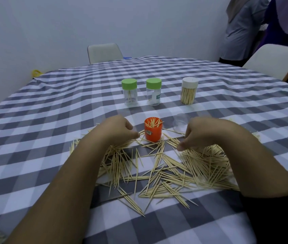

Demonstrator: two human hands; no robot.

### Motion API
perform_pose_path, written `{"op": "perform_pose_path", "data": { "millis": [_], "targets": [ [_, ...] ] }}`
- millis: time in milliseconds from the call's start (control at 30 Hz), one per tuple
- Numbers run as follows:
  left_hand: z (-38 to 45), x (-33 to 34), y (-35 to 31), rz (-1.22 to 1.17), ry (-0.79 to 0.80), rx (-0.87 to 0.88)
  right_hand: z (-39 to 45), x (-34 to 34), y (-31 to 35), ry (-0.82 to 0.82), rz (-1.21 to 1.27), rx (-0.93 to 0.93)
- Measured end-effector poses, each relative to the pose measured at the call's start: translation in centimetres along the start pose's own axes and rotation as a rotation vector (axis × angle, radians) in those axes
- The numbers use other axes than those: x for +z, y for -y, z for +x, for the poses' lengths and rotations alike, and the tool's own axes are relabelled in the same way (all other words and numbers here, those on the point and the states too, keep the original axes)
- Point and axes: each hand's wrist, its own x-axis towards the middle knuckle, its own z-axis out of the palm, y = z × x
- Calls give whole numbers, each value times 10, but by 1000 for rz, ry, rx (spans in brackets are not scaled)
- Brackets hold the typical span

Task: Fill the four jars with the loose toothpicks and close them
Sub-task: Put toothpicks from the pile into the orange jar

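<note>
- Orange plastic is standing out at mid-table: the orange jar [153, 131] is sitting upright with its mouth open and a loose bunch of toothpicks poking out of it at slants.
- Loose toothpicks [157, 171] are lying scattered in a wide heap over the checked tablecloth [34, 138], spreading from the foot of the orange jar toward the person and out under both forearms.
- The left hand [116, 128] is resting just left of the orange jar, knuckles up, its fingers curling down and pinching at toothpicks beside the jar's base.
- The right hand [203, 133] is hovering to the right of the jar, fingers curled under and thumb tip pressing down among the toothpicks; whether it is actually gripping any, I cannot tell.
- A clear lid [181, 122] is lying on the cloth between the orange jar and the right hand.
- Farther back, three closed jars are standing in a row: the left green-lidded jar [129, 92] is showing only a few toothpicks, the second green-lidded jar [153, 91] is looking almost empty, and the white-lidded jar [189, 90], well to the right, is looking packed full.
- Two pale chairs [104, 52] are standing behind the table, and a person's clothing [241, 29] is showing at the upper right.
</note>
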Motion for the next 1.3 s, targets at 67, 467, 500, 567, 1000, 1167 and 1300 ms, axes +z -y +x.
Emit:
{"op": "perform_pose_path", "data": {
  "millis": [67,467,500,567,1000,1167,1300],
  "targets": [
    [-2,0,0,84,28,-5,0,2,3,18,-47,25],
    [9,10,-14,488,126,-71,-6,16,45,-24,-287,56],
    [13,9,-16,495,142,-107,-6,16,47,-16,-282,71],
    [22,8,-19,479,152,-156,-6,18,50,-24,-272,81],
    [20,17,-9,344,-64,-153,-7,38,47,-273,-316,-30],
    [7,16,-3,394,-164,-91,-3,39,49,-231,-308,-14],
    [1,11,-9,371,-104,-176,1,43,52,-265,-323,-10]
  ]
}}
